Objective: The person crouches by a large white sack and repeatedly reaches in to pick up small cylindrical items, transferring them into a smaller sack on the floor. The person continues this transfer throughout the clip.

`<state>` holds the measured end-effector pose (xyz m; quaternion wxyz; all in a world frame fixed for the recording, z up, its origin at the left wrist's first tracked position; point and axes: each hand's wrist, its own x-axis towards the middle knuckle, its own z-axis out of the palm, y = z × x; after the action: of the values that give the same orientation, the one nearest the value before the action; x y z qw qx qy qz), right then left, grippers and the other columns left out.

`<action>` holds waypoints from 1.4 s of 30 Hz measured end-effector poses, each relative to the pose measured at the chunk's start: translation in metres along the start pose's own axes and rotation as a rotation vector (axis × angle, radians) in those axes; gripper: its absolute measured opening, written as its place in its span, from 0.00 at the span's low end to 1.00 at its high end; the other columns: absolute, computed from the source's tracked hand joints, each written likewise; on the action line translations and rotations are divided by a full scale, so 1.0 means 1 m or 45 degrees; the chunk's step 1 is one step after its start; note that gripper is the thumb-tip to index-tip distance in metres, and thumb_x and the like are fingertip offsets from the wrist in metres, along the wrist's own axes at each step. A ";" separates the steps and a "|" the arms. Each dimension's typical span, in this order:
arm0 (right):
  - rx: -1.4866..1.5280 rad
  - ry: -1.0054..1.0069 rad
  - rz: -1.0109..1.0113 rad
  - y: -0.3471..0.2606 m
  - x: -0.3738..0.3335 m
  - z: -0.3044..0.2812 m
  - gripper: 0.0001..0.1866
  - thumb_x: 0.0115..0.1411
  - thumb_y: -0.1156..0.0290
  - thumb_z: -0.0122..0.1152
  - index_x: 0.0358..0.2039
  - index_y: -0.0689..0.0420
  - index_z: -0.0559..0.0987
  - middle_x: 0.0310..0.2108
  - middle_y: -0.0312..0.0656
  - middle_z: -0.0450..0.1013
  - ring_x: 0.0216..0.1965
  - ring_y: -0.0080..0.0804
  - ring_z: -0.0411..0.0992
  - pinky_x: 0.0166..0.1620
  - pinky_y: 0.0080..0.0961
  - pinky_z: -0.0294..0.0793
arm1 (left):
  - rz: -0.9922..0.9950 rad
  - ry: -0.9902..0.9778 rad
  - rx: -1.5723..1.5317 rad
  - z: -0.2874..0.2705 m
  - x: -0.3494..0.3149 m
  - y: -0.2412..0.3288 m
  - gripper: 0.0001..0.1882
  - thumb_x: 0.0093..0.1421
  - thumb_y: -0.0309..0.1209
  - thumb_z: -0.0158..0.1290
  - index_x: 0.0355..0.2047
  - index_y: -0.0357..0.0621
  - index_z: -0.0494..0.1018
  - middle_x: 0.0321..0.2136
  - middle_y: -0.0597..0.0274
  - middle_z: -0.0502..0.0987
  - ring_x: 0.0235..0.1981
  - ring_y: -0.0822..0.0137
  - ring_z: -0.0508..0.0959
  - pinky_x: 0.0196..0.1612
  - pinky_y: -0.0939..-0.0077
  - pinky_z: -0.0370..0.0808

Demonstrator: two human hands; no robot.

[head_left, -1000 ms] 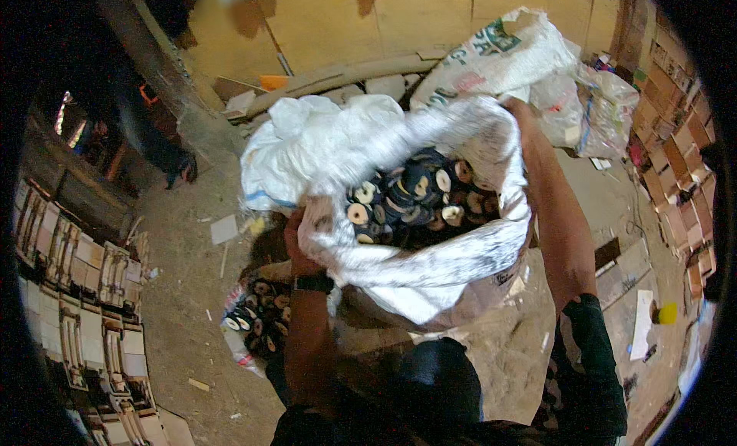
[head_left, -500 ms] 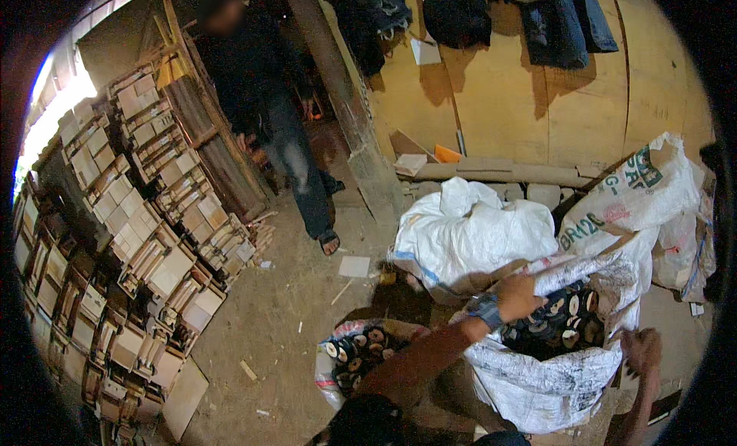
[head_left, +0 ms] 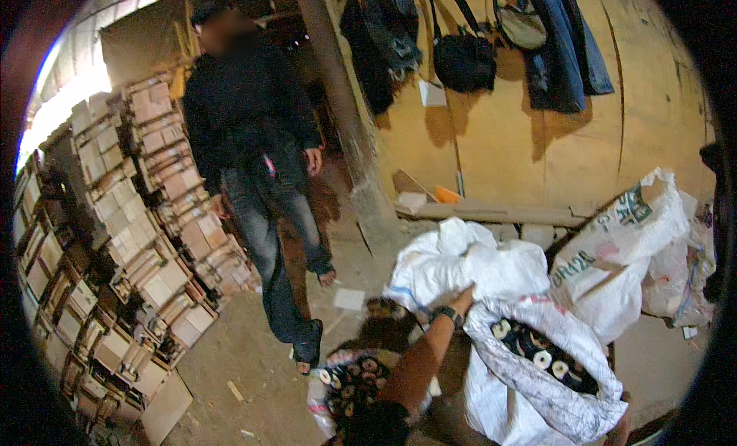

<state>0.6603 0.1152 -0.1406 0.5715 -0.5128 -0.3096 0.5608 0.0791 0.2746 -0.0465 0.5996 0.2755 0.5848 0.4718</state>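
An open white woven sack (head_left: pixel 507 400) stands low on the right, its mouth stretched into a long slanting oval. Inside lie several dark, round, spool-like pieces with pale ring-shaped ends (head_left: pixel 542 359). At the far left corner of the rim, my left hand (head_left: pixel 462 301) is closed on the sack's edge, a dark watch on its wrist. My right hand (head_left: pixel 623 417) is mostly hidden behind the rim's right corner, where the cloth is drawn out towards it. Beneath my left forearm sits a smaller sack (head_left: pixel 316 404) of similar dark pieces.
Behind the open sack is a full white sack (head_left: pixel 430 265); a printed sack (head_left: pixel 614 269) leans at right. A person (head_left: pixel 253 139) in dark clothes stands ahead on the left. Stacked wooden pieces (head_left: pixel 165 281) line the left side. Bags and jeans (head_left: pixel 556 62) hang on the wall.
My left hand has shifted left along the rim and my right hand has gone lower. The sack's mouth has turned and stretched. The person has stepped closer.
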 end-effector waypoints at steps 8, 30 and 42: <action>-1.288 -0.324 -0.831 -0.146 -0.003 0.108 0.29 0.62 0.63 0.62 0.59 0.66 0.68 0.54 0.56 0.72 0.54 0.48 0.72 0.58 0.36 0.70 | 0.302 0.004 0.933 0.000 -0.157 -0.040 0.28 0.61 0.39 0.57 0.56 0.37 0.63 0.31 0.53 0.77 0.24 0.63 0.79 0.30 0.70 0.78; -2.020 -0.863 -1.714 -0.086 0.037 0.288 0.29 0.52 0.56 0.68 0.50 0.59 0.75 0.48 0.51 0.71 0.48 0.51 0.71 0.52 0.42 0.73 | 0.537 0.106 0.517 0.020 -0.183 -0.054 0.35 0.62 0.54 0.48 0.55 0.33 0.69 0.49 0.48 0.76 0.50 0.56 0.74 0.55 0.65 0.68; -2.005 -0.720 -1.201 -0.090 0.050 0.281 0.31 0.56 0.52 0.64 0.55 0.54 0.69 0.48 0.56 0.71 0.45 0.59 0.74 0.47 0.48 0.74 | 0.743 0.203 0.241 0.016 -0.183 -0.085 0.30 0.63 0.38 0.57 0.59 0.36 0.61 0.51 0.46 0.71 0.50 0.57 0.73 0.55 0.64 0.69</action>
<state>0.4378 0.2440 0.0119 0.1341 -0.4180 -0.8985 0.0070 0.1384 0.0816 -0.0386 0.3628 0.4485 0.5675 0.5875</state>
